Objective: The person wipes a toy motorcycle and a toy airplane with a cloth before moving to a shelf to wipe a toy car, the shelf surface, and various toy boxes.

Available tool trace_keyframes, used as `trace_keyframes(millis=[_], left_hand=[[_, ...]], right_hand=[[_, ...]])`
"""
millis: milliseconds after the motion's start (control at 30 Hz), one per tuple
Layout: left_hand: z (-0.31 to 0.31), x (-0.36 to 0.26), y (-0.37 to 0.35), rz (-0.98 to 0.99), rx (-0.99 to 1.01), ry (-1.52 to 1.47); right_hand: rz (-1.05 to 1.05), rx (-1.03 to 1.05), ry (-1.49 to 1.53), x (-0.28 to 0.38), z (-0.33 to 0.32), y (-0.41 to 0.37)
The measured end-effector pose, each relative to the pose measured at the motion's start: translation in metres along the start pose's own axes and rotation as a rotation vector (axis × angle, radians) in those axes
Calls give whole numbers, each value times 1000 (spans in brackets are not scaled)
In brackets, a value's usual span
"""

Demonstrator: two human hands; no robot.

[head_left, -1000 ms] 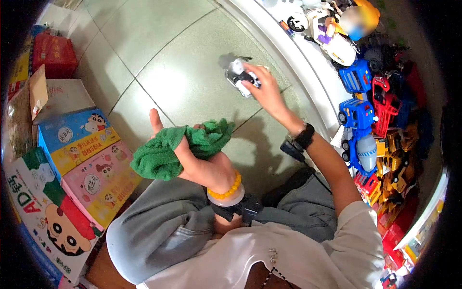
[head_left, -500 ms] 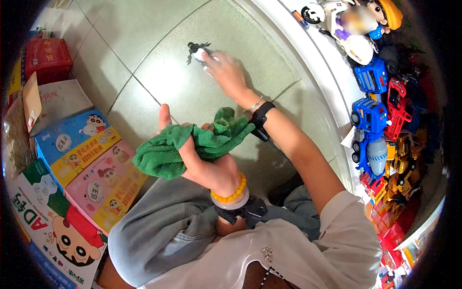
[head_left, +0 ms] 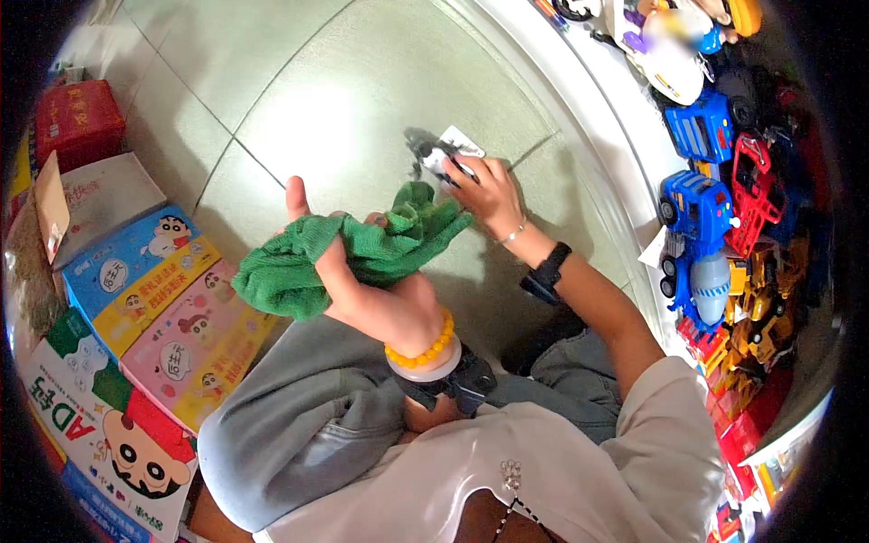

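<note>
A bunched green cloth (head_left: 299, 267) is held in my left hand (head_left: 371, 303), between the thumb and the other fingers, above my lap. My right hand (head_left: 489, 195) reaches over the tiled floor, its fingers closed on a small black-and-white toy figure (head_left: 434, 161). The figure is slightly blurred, with dark thin parts spreading at its left side. Beside it, touching or very near, is a small white flat piece (head_left: 463, 142). The cloth's right end lies just below and left of my right hand.
Colourful cartoon boxes (head_left: 136, 267) are stacked on the left, with a red box (head_left: 80, 122) behind them. On the right, a white shelf edge (head_left: 579, 118) borders rows of toys, among them a blue truck (head_left: 697, 206) and a red frame-like toy (head_left: 753, 195).
My right hand has drawn back to the right and nearer to me, bringing the black-and-white figure along. The white piece now shows more clearly. My left hand still holds the cloth.
</note>
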State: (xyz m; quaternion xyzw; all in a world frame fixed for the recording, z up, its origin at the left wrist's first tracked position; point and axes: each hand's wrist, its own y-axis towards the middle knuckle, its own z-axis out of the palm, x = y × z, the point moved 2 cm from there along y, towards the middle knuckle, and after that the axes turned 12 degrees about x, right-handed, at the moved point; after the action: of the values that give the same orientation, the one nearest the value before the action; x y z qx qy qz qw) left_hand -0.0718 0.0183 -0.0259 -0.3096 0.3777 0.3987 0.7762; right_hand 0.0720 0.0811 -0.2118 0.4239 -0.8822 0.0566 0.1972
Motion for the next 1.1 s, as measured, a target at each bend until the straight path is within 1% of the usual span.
trace_keyframes(millis=[67, 100, 200, 300, 333, 400, 533, 567, 667, 700, 733, 767, 800, 833, 867, 933, 967, 1100], left_hand=[[-1, 2, -5, -21, 56, -30], [0, 3, -8, -23, 43, 8], [1, 7, -15, -38, 81, -17], [4, 2, -22, -59, 190, -148], [7, -2, -28, -56, 187, -178], [7, -12, -33, -33, 86, -159], [17, -30, -46, 72, 177, -200], [17, -31, -46, 66, 193, -206], [11, -29, -48, 53, 226, -223], [14, -31, -47, 54, 229, -231], [16, -32, -47, 53, 231, -237], [18, -33, -49, 73, 179, -235], [16, -33, -49, 69, 188, -236], [13, -33, -49, 66, 198, -237], [11, -33, -48, 62, 207, -238], [16, -35, -47, 47, 115, -187], [10, -35, -47, 34, 110, -180], [3, -36, -42, 36, 99, -188]], right_hand=[[3, -39, 12, -3, -7, -31], [-1, -6, -1, -7, -12, -45], [-9, 54, -13, -15, -24, -81], [-11, 28, -23, -17, -24, -91], [-13, 12, -25, -17, -23, -89], [8, 13, -37, -15, -19, -83], [39, 7, -109, -12, -7, -50], [77, 94, -101, -9, -6, -41], [21, 7, 18, -3, -13, -13], [0, 21, 64, 0, -23, -4], [2, -9, 85, 4, -28, 2], [6, -40, 106, 6, -31, 6], [9, -71, 126, 8, -35, 11], [20, -86, 229, 11, -41, 16], [60, -79, 231, 11, -39, 15], [142, -62, 236, 6, -28, 8], [138, -72, 248, 3, -22, 6], [199, 17, 363, 4, -3, 17]])
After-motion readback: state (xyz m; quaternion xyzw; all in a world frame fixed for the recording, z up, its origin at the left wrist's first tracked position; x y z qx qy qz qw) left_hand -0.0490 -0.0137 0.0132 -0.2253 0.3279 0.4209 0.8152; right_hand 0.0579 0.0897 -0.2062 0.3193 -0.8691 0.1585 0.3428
